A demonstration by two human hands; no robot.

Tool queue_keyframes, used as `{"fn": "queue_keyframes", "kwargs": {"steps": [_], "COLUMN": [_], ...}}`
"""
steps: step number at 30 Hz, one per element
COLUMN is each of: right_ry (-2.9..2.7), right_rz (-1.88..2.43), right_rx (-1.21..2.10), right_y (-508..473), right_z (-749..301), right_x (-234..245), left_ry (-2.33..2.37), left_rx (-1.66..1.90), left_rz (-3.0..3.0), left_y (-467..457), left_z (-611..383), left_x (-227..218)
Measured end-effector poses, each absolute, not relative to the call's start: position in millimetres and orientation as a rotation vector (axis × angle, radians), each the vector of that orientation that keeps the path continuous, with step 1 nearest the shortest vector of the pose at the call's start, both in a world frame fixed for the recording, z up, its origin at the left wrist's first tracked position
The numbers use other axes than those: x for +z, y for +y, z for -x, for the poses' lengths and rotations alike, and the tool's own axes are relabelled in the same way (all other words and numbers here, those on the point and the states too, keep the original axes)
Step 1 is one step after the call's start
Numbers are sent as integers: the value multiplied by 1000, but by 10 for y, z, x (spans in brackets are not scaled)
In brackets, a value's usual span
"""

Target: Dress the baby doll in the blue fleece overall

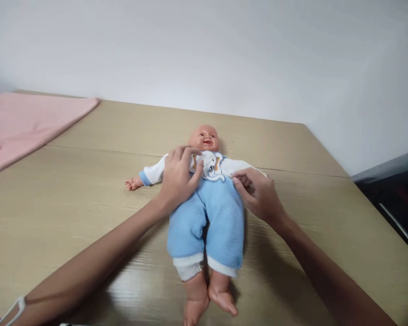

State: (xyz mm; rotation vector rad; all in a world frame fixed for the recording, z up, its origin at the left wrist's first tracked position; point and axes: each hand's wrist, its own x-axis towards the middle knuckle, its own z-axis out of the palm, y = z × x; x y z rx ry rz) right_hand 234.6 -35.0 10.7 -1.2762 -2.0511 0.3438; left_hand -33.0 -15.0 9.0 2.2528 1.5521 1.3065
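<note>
A bald plastic baby doll (196,290) lies on its back on the table, its feet toward me. It wears a white and blue fleece romper (187,222) with an elephant patch (212,168) on the chest. Resting on the doll's chest and shoulder at the left of the patch is my left hand (182,174), thumb and fingers apart. At the other side, my right hand (260,192) has thumb and fingertips pinched together at the romper's edge, just below the white sleeve (241,167). That hand partly hides the end of this sleeve and the doll's hand there.
The wooden table (88,199) has a seam running across it. A pink cloth (37,115) lies at its far left. Behind the table rises a pale wall (204,54). Past the table's right edge are dark items (394,194) that I cannot make out.
</note>
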Motion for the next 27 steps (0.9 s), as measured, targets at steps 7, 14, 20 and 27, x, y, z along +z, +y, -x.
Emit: {"fn": "queue_keyframes", "kwargs": {"steps": [7,14,20,27], "right_ry": [-1880,-1384,-1441,-1529], "right_rz": [1184,1131,1233,1405], "right_rx": [945,1120,964,582], "right_y": [-332,-227,-154,-499], "right_z": [-2402,-2242,-2239,-2299], "right_x": [-260,-417,-575,-512], "left_ry": [1552,1343,1256,1791], "left_rx": [1117,1131,1136,1037], "left_rz": [-1941,-1449,-1462,-1995], "left_y": [-520,-474,-426,-755], "left_z": [862,949,904,943], "left_x": [-357,-387,-431,-212]}}
